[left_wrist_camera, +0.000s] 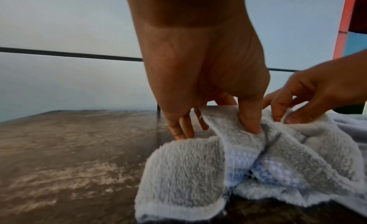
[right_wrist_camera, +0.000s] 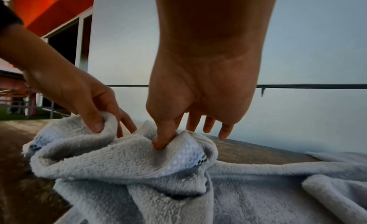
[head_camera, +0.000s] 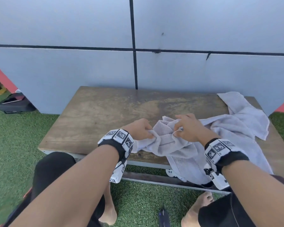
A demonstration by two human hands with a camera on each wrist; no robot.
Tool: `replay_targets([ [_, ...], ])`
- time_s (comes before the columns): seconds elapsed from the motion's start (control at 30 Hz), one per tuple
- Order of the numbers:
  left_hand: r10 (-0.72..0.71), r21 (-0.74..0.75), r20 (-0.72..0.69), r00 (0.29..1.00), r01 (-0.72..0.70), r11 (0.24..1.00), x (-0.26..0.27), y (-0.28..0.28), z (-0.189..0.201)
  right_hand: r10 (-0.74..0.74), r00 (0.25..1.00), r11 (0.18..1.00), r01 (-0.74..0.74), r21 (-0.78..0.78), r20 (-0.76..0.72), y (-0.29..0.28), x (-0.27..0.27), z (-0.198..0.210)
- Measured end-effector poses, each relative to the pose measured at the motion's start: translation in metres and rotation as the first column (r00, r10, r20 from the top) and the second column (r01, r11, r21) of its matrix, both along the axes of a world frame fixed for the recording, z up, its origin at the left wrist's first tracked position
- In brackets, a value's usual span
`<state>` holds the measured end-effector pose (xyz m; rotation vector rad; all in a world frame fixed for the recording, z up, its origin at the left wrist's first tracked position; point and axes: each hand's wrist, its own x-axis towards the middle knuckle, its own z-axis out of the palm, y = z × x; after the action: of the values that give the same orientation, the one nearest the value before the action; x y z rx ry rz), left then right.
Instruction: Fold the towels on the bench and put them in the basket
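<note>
A crumpled pale grey towel (head_camera: 169,141) lies bunched near the front edge of the wooden bench (head_camera: 105,115). My left hand (head_camera: 140,129) pinches its hem between thumb and fingers (left_wrist_camera: 250,117). My right hand (head_camera: 185,126) pinches another part of the same hem just to the right, thumb (right_wrist_camera: 161,138) pressed into the fabric. More grey towel (head_camera: 241,122) spreads over the bench's right side, and part hangs over the front edge (head_camera: 187,167). The towel's hem (right_wrist_camera: 188,156) has a white and blue woven band. No basket is in view.
A grey panelled wall (head_camera: 138,54) stands right behind the bench. Green artificial grass (head_camera: 15,136) surrounds it. A black bag (head_camera: 15,104) lies on the grass at far left. My knees and bare feet (head_camera: 202,205) are under the front edge. The bench's left half is bare wood.
</note>
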<state>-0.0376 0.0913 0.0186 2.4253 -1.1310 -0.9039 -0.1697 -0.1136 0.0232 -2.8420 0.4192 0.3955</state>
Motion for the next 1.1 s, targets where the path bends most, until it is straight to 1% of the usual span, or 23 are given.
replay_targets([
  [0.07,-0.055,0.036,-0.035,0.998,0.056,0.998,-0.002,-0.008,-0.009,0.069,0.997,0.997,-0.07,-0.018,-0.042,-0.001,0.011,-0.009],
  [0.1,-0.076,0.024,-0.044,0.996,0.077,0.997,-0.001,-0.012,-0.013,0.095,0.995,0.995,-0.096,-0.026,-0.038,-0.002,0.016,-0.012],
  [0.13,-0.069,0.015,-0.051,0.996,0.07,0.997,0.0,-0.015,-0.013,0.116,0.993,0.993,-0.117,-0.035,-0.025,0.0,0.019,-0.01],
  [0.17,-0.065,-0.008,-0.042,0.997,0.065,0.998,0.004,-0.018,-0.013,0.141,0.99,0.989,-0.141,-0.037,0.002,0.001,0.022,-0.009],
  [0.23,-0.086,-0.032,-0.016,0.996,0.086,0.996,0.017,-0.022,0.0,0.201,0.978,0.979,-0.199,-0.044,0.059,0.002,0.027,0.002],
  [0.3,-0.066,-0.086,-0.011,0.998,0.064,0.994,0.036,-0.025,0.025,0.205,0.961,0.978,-0.207,-0.008,0.184,-0.001,0.036,0.021],
  [0.33,-0.029,-0.128,0.003,1.0,0.029,0.991,0.048,-0.027,0.039,0.185,0.94,0.98,-0.199,0.02,0.285,-0.005,0.043,0.033],
  [0.4,0.043,-0.239,0.057,0.997,-0.028,0.971,0.075,-0.036,0.069,0.076,0.875,0.985,-0.142,0.103,0.478,-0.018,0.063,0.058],
  [0.47,0.111,-0.373,0.13,0.985,-0.055,0.926,0.102,-0.05,0.099,-0.055,0.803,0.982,-0.066,0.18,0.593,-0.033,0.087,0.083],
  [0.5,0.14,-0.429,0.169,0.976,-0.055,0.902,0.114,-0.059,0.113,-0.081,0.771,0.983,-0.045,0.181,0.632,-0.041,0.101,0.094],
  [0.6,0.229,-0.502,0.273,0.934,-0.065,0.862,0.149,-0.087,0.142,-0.076,0.714,0.992,-0.015,0.124,0.696,-0.071,0.147,0.113],
  [0.73,0.344,-0.542,0.392,0.853,-0.089,0.836,0.19,-0.105,0.148,-0.171,0.67,0.985,0.126,0.116,0.723,-0.109,0.186,0.118],
  [0.8,0.421,-0.571,0.419,0.805,-0.127,0.811,0.207,-0.102,0.145,-0.224,0.642,0.971,0.209,0.114,0.733,-0.122,0.191,0.118],
  [0.87,0.517,-0.607,0.413,0.75,-0.196,0.77,0.223,-0.093,0.142,-0.264,0.593,0.954,0.279,0.113,0.761,-0.131,0.193,0.117],
  [0.93,0.604,-0.637,0.413,0.681,-0.258,0.727,0.234,-0.081,0.141,-0.289,0.543,0.945,0.293,0.145,0.789,-0.138,0.192,0.116],
  [1.0,0.639,-0.63,0.437,0.633,-0.292,0.719,0.241,-0.072,0.141,-0.304,0.514,0.943,0.279,0.179,0.802,-0.139,0.191,0.116],
  [1.1,0.647,-0.584,0.471,0.599,-0.338,0.738,0.243,-0.069,0.144,-0.32,0.491,0.94,0.271,0.207,0.81,-0.136,0.191,0.119],
])
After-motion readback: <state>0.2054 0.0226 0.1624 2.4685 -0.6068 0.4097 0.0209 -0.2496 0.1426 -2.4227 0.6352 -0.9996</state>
